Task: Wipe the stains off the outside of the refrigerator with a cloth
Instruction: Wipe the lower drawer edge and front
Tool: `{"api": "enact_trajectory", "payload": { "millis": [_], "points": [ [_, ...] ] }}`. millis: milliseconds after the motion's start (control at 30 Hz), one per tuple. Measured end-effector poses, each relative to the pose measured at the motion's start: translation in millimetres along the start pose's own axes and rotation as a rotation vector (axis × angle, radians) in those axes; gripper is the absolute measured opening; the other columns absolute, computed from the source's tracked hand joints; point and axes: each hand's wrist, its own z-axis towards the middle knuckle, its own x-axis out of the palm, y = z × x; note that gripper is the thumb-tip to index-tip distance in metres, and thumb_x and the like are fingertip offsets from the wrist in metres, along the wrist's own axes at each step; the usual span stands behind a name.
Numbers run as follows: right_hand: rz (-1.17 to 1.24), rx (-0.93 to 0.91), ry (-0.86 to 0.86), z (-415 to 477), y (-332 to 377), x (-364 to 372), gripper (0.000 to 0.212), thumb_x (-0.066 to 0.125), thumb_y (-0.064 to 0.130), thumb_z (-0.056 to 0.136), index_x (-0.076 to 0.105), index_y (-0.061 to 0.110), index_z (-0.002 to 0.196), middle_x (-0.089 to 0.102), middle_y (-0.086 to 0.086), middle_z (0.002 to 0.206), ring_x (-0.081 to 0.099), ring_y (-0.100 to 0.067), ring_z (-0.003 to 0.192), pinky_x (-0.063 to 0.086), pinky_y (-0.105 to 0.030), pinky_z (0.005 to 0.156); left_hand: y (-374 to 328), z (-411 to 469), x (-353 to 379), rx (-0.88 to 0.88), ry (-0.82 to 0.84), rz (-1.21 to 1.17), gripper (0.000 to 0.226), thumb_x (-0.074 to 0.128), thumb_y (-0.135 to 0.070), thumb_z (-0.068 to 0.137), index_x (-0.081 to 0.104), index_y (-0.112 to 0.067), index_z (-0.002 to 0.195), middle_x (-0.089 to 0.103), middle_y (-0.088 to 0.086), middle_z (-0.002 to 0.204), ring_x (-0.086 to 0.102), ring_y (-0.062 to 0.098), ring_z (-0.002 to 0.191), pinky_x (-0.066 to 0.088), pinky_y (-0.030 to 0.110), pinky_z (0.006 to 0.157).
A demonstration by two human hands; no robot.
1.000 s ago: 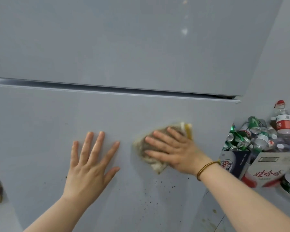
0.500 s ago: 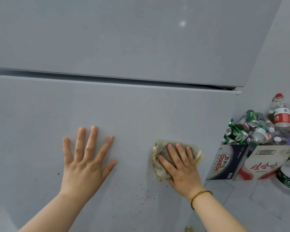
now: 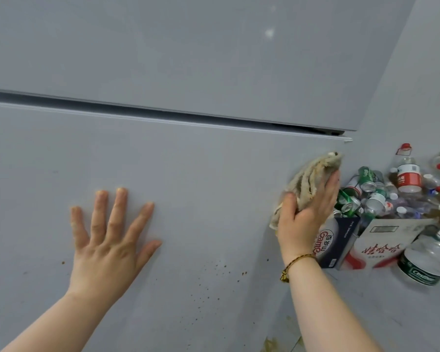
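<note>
Your right hand (image 3: 306,219) grips a crumpled, grimy beige cloth (image 3: 311,174) at the edge of the pale grey refrigerator door (image 3: 188,168); your left hand (image 3: 107,242) lies spread flat near brown specks (image 3: 244,273).

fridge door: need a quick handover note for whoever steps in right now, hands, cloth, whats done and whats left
Left hand: open, flat on the lower door, fingers spread.
Right hand: grips the cloth at the door's right edge, just below the gap between the two doors.
Done: the upper part of the lower door shows no stains.
Left: brown specks low on the door between the hands, plus a lone speck left of the left hand. The cloth probably goes down to those next.
</note>
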Motion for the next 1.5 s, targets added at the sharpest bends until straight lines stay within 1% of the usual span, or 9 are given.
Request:
{"api": "enact_trajectory", "payload": {
  "millis": [233, 367, 533, 667, 767, 900, 1133, 1300, 1500],
  "points": [
    [0.157, 0.482, 0.024, -91, 2, 9, 0.084, 0.032, 0.051, 0.072, 0.004, 0.014, 0.143, 0.001, -0.013, 0.155, 0.002, -0.019, 0.142, 0.002, -0.035, 0.115, 2, -2, -2, 0.026, 0.021, -0.017, 0.059, 0.008, -0.059, 0.092, -0.004, -0.036, 0.145, -0.018, -0.006, 0.153, -0.016, 0.018, 0.142, -0.013, 0.044, 0.112],
    [0.146, 0.55, -0.012, -55, 18, 4, 0.066, 0.043, 0.022, 0.091, 0.009, 0.01, 0.146, -0.002, -0.009, 0.156, 0.001, -0.026, 0.143, 0.003, -0.04, 0.116, 7, 0, -13, 0.046, 0.055, -0.033, 0.058, 0.007, -0.057, 0.093, -0.003, -0.034, 0.145, -0.016, -0.005, 0.154, -0.015, 0.016, 0.142, -0.01, 0.043, 0.113],
    [0.088, 0.179, 0.048, 18, 62, 1, 0.066, 0.038, 0.026, 0.083, 0.018, 0.013, 0.145, 0.002, -0.01, 0.155, -0.002, -0.03, 0.143, -0.003, -0.047, 0.114, 20, -16, -28, -0.022, 0.08, -0.167, 0.058, 0.014, -0.055, 0.094, 0.001, -0.033, 0.146, 0.025, 0.017, 0.141, -0.007, 0.009, 0.143, -0.001, 0.035, 0.115],
    [0.009, -0.139, 0.042, 18, 67, 10, 0.061, 0.042, 0.02, 0.084, 0.024, 0.02, 0.143, 0.012, -0.021, 0.152, 0.003, -0.033, 0.141, -0.001, -0.048, 0.112, 30, -54, -27, -0.246, 0.097, -0.135, 0.058, 0.012, -0.06, 0.092, 0.018, -0.029, 0.141, 0.023, 0.021, 0.138, 0.005, 0.024, 0.137, 0.003, 0.042, 0.113],
    [-0.124, -0.465, 0.074, -33, 31, 25, 0.049, 0.029, 0.035, 0.095, 0.016, 0.027, 0.141, -0.005, 0.0, 0.156, -0.006, -0.021, 0.142, -0.006, -0.04, 0.114, 35, -64, -20, -0.363, 0.153, -0.106, 0.066, 0.008, -0.063, 0.089, 0.024, -0.019, 0.135, 0.019, 0.021, 0.139, 0.003, 0.026, 0.133, 0.016, 0.056, 0.105],
    [-0.352, -0.811, 0.266, -118, -29, 28, 0.051, 0.017, 0.04, 0.098, 0.005, 0.027, 0.146, -0.014, -0.001, 0.155, -0.012, -0.025, 0.143, -0.008, -0.046, 0.114, 40, -69, -13, -0.313, 0.179, -0.063, 0.068, 0.008, -0.063, 0.09, 0.024, -0.015, 0.136, 0.018, 0.024, 0.139, 0.002, 0.029, 0.132, 0.004, 0.041, 0.11],
    [-0.526, -1.347, 0.451, -87, -74, -6, 0.045, 0.035, 0.012, 0.083, 0.039, 0.028, 0.126, -0.01, 0.0, 0.156, -0.007, -0.025, 0.144, -0.002, -0.044, 0.117, 40, -67, -17, -0.35, 0.242, -0.134, 0.075, 0.009, -0.065, 0.088, 0.033, -0.008, 0.131, 0.019, 0.025, 0.138, -0.004, 0.027, 0.137, -0.012, 0.024, 0.112],
    [-0.408, -1.11, 0.34, -12, -58, -19, 0.077, 0.044, 0.021, 0.075, 0.012, 0.03, 0.145, -0.009, 0.005, 0.156, -0.008, -0.019, 0.144, -0.003, -0.041, 0.116, 39, -66, -19, -0.357, 0.261, -0.123, 0.074, 0.009, -0.064, 0.088, 0.032, -0.009, 0.132, 0.018, 0.024, 0.139, -0.006, 0.024, 0.138, -0.011, 0.024, 0.112],
    [-0.074, -0.336, 0.085, -77, -1, 22, 0.048, 0.036, 0.025, 0.091, 0.016, 0.024, 0.135, 0.002, -0.011, 0.15, -0.002, -0.025, 0.141, -0.008, -0.033, 0.114, 40, -66, -19, -0.358, 0.29, -0.092, 0.072, 0.006, -0.064, 0.088, 0.025, -0.014, 0.136, 0.017, 0.023, 0.14, 0.0, 0.027, 0.132, -0.009, 0.027, 0.112]
  ]
}}
